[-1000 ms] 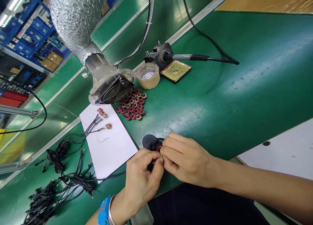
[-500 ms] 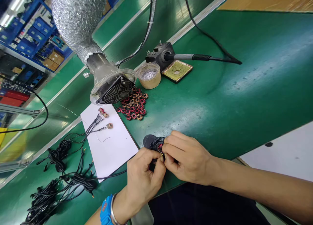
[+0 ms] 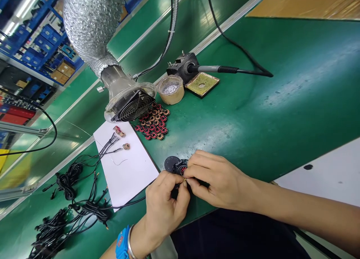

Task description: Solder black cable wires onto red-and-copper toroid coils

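Observation:
At the bench's near edge, my left hand and my right hand meet fingertip to fingertip. Between them shows a thin yellowish wire, pinched from both sides. Just beyond the fingers lies a small black housing with a round flap, partly covered by my right fingers. Inside it sits a red-wound ring coil. A black cable runs from the left toward my left hand; its end is hidden.
Several ring coils lie piled under a fume extractor. Behind are a solder pot, a soldering iron in its stand and a sponge tray. White paper and bundled black cables lie left.
My right fingertips have shifted slightly left toward my left thumb, and less of the yellow wire shows between them. The camera view has moved a little.

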A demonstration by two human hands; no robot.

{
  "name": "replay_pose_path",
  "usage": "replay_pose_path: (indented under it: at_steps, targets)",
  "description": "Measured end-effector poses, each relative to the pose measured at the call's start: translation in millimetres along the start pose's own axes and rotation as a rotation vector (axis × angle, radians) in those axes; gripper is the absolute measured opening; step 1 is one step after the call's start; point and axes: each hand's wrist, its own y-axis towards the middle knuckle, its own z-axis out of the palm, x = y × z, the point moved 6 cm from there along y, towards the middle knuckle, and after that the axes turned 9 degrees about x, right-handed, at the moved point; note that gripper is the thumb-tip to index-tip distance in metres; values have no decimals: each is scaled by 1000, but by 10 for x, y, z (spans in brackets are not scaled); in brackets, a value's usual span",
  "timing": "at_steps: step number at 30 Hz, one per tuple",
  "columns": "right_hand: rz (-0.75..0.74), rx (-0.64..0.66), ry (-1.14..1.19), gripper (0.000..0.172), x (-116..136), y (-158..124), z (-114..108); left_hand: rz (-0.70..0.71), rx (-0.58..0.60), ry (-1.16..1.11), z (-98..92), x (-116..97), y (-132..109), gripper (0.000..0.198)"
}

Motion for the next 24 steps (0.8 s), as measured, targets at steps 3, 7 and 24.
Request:
replay_pose_path:
  at_steps: [3,7,24]
  targets:
    - [-16,-13,-46,17,20,0,-7,17,5,18,1,-17,-1,10]
    - [-42,-23,-110,22,61,-3,8,36,10,53,8,-29,4,9]
    - [18,-138,-179,26,15,-39,90,93,-50,131,36,-45,-16,13]
